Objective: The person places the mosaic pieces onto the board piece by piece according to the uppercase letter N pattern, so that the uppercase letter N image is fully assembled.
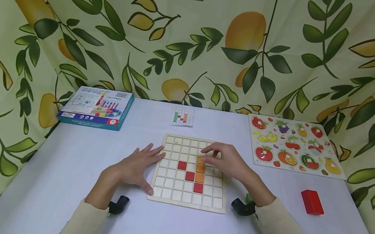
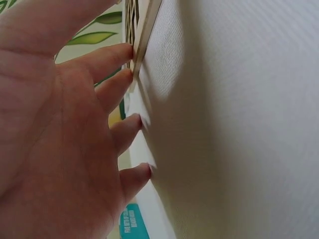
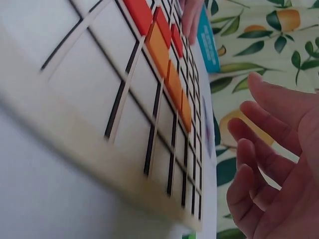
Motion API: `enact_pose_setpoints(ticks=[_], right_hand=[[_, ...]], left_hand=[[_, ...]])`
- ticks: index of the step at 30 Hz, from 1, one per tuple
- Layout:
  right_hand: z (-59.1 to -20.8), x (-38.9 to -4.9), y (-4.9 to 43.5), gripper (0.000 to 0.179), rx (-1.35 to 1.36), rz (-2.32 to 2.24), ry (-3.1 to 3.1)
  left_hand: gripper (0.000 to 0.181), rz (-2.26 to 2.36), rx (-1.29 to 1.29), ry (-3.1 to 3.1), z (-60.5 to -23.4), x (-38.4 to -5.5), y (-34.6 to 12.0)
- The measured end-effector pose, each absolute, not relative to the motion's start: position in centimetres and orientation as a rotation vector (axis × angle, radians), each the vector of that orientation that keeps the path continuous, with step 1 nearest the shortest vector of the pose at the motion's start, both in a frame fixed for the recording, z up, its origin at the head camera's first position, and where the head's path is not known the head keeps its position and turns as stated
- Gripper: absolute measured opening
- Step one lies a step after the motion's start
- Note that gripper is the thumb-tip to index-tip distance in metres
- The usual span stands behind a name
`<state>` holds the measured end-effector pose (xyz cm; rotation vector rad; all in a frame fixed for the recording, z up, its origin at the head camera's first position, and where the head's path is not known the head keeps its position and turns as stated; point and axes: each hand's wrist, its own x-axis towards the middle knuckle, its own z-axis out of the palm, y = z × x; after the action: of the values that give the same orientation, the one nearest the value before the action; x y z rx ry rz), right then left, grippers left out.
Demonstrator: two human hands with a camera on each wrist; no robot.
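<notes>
A wooden grid board [image 1: 164, 200] lies on the white table with its pale squares framed by a light rim. Three red tiles [image 1: 190, 176] run diagonally across it, and three orange tiles [image 1: 200, 168] stand in a column beside them. My left hand [image 1: 129, 166] spreads its fingers along the board's left edge, thumb at the near left corner. Over the upper right of the board is my right hand [image 1: 231, 161], its fingertips close to the farthest orange tile. In the right wrist view, nothing shows between the loosely bent fingers [image 3: 264, 154].
Behind the board lies a small printed pattern card [image 1: 182, 116]. A toy box [image 1: 95, 107] sits at back left, a fruit picture board [image 1: 296, 147] at back right. A red block [image 1: 312, 202] stands at right; a green piece [image 1: 249, 198] peeks out by the right wrist.
</notes>
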<state>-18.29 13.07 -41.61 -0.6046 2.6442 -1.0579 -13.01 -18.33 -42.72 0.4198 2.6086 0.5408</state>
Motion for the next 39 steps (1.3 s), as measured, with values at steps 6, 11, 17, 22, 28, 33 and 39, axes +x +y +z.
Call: enact_pose_setpoints(ticks=[6, 11, 17, 22, 28, 33, 39], right_hand=[[-42.1, -18.7, 15.8, 0.03, -0.514, -1.066, 2.675], [-41.9, -19.2, 17.9, 0.033, -0.442, -1.058, 2.691], [-42.2, -19.5, 19.4, 0.036, -0.33, -1.042, 2.714], [-42.5, -19.8, 20.0, 0.04, -0.267, -1.059, 2.704], [-43.1, -20.4, 20.3, 0.043, -0.258, -1.026, 2.718], [-43.7, -20.8, 20.2, 0.042, -0.254, -0.97, 2.749], [-44.2, -20.8, 20.1, 0.038, -0.228, -0.935, 2.784]], left_hand=[[0.121, 0.552, 0.428, 2.612, -42.6, -13.0, -18.6], [0.121, 0.559, 0.434, 2.622, -42.6, -12.9, -18.8], [0.12, 0.547, 0.432, 2.627, -42.5, -12.9, -18.9], [0.12, 0.547, 0.43, 2.63, -42.5, -12.8, -18.9], [0.12, 0.556, 0.441, 2.628, -42.7, -12.9, -18.9], [0.121, 0.581, 0.456, 2.628, -42.8, -13.0, -18.8], [0.12, 0.589, 0.459, 2.626, -42.7, -12.9, -18.5]])
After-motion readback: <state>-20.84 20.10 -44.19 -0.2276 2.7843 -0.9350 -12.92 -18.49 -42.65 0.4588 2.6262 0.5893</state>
